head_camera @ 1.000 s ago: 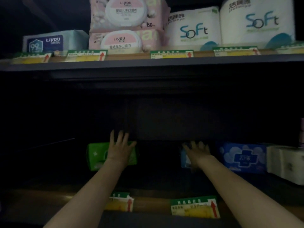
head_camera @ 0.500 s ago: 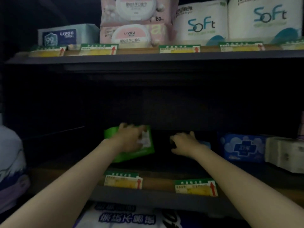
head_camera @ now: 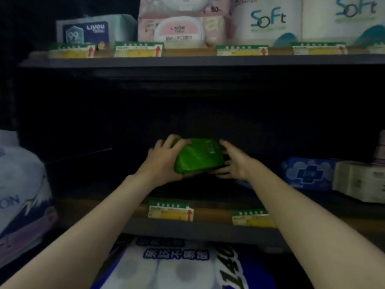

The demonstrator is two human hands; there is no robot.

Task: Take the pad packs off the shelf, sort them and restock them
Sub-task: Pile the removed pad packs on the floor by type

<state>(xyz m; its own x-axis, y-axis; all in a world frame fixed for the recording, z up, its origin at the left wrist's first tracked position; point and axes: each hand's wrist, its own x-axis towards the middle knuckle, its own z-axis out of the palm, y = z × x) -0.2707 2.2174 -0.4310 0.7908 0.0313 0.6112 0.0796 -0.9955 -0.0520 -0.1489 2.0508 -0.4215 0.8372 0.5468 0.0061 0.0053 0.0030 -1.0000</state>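
— Gripping it how, exactly?
— Left hand (head_camera: 161,161) is curled round the near-left end of the green pad pack (head_camera: 198,157), fingers over its top and thumb under. Right hand (head_camera: 233,163) sits at the pack's right side with fingers fairly straight, touching its edge; whether they curl under it I cannot tell, it is too dark there
— And where is the pack?
— Raised and tilted inside the dark middle shelf (head_camera: 208,228), above and behind the price tag (head_camera: 169,211) on the shelf's front lip
— What else sits near the pack?
— To its right, well apart, a blue pad pack (head_camera: 308,174) stands on the same shelf, with a pale box (head_camera: 358,180) just beside that. Above the pack, the upper shelf carries wipes (head_camera: 181,30) and Soft tissue rolls (head_camera: 268,19). Below it, a blue-and-white roll bundle (head_camera: 177,265)
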